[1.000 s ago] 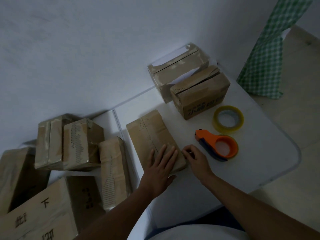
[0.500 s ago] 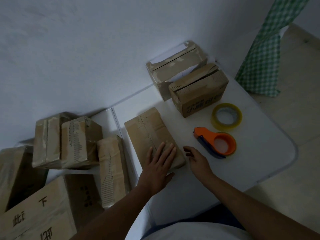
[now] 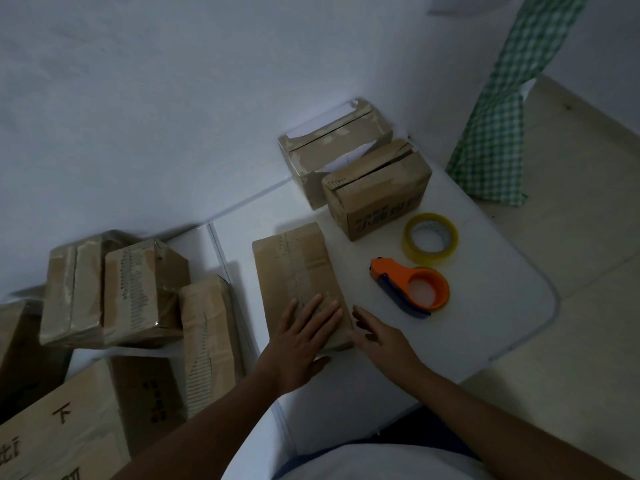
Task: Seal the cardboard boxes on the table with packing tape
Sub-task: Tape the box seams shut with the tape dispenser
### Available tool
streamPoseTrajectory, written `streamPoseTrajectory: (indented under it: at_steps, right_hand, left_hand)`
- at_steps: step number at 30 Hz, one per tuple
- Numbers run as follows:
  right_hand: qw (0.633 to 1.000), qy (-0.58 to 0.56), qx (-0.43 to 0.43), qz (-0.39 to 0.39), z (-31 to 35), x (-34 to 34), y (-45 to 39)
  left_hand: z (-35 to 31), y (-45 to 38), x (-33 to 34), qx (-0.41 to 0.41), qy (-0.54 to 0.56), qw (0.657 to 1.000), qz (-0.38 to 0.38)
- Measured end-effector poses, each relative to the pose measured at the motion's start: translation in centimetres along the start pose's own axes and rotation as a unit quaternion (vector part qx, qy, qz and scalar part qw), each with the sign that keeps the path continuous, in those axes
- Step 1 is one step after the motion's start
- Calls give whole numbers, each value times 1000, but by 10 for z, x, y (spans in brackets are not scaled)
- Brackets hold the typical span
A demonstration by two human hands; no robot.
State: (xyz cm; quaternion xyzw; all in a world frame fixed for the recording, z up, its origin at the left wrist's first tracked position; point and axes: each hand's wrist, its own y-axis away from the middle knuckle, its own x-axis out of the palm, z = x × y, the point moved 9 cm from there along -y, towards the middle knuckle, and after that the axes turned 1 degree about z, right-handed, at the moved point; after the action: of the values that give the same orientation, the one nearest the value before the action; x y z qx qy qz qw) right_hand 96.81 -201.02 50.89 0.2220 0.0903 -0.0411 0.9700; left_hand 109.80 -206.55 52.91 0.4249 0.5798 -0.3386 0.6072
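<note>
Our left hand lay flat, fingers spread, on the near end of a flat brown cardboard box resting on the white table. Our right hand hovered just beside that box's near right corner, fingers loosely apart, gripping nothing. Right of the box sat an orange tape dispenser, and just beyond it a yellowish roll of packing tape. Farther from the box stood a printed brown carton, touching a worn open-topped carton against the wall. Left of the flat box, several tape-wrapped brown cartons were crowded together.
</note>
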Motion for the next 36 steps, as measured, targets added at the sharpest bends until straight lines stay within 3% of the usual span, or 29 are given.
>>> streamPoseTrajectory:
  at_steps: [5, 9, 12, 13, 15, 17, 19, 21, 22, 26, 27, 29, 36]
  right_hand:
    - [999, 38, -32, -18, 17, 12, -2]
    - [998, 56, -20, -26, 19, 12, -2]
    - [998, 55, 8, -29, 16, 5, 2]
    - [996, 77, -4, -44, 21, 1, 4]
    - [979, 173, -76, -70, 42, -1, 7]
    - [938, 293, -173, -60, 66, 14, 9]
    - [894, 385, -229, -5, 78, 41, 6]
    - [846, 466, -254, 49, 79, 66, 0]
    - [822, 502, -261, 66, 78, 75, -3]
    - [760, 589, -266, 64, 71, 85, -10]
    - [749, 603, -269, 55, 68, 85, -10]
    - [735, 617, -279, 44, 63, 85, -9]
    - [729, 628, -270, 25, 57, 85, -14]
  left_hand:
    - [1, -1, 3, -2, 10, 1000, 25]
    - [5, -2, -8, -6, 79, 997, 24]
    - [33, 10, -34, -122, 238, 962, -63]
    - [49, 23, -43, -200, 291, 928, -120]
    - [75, 60, -42, -367, 396, 817, -202]
    - [83, 97, -19, -495, 481, 694, -203]
    - [73, 124, 11, -574, 580, 552, -171]
    - [54, 140, 38, -598, 674, 400, -169]
    - [45, 145, 48, -600, 700, 347, -171]
    - [14, 147, 76, -565, 789, 196, -141]
    - [11, 146, 78, -548, 806, 176, -138]
    - [13, 149, 79, -537, 812, 172, -150]
    - [28, 164, 72, -537, 782, 245, -200]
